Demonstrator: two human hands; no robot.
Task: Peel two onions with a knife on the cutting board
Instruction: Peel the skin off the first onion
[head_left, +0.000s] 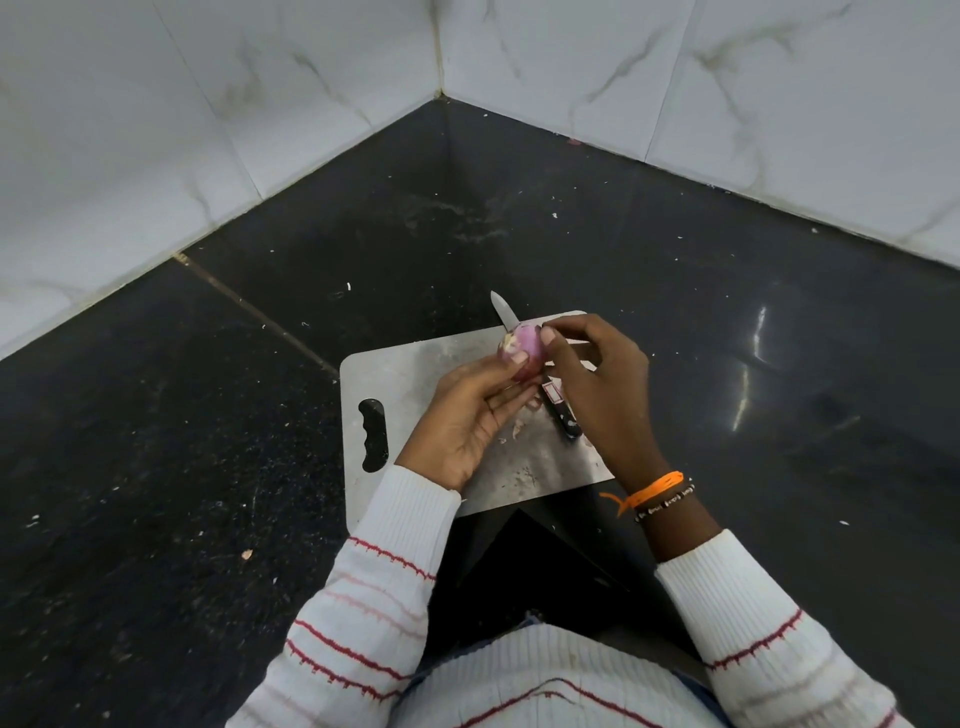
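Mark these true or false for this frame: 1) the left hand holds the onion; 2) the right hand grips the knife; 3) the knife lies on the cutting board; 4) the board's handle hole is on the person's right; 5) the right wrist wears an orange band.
1) True: the left hand holds the onion.
2) False: the right hand pinches at the onion; nothing grips the knife.
3) True: it lies on the cutting board, blade tip past the far edge.
4) False: the handle hole is on the left.
5) True: orange band.
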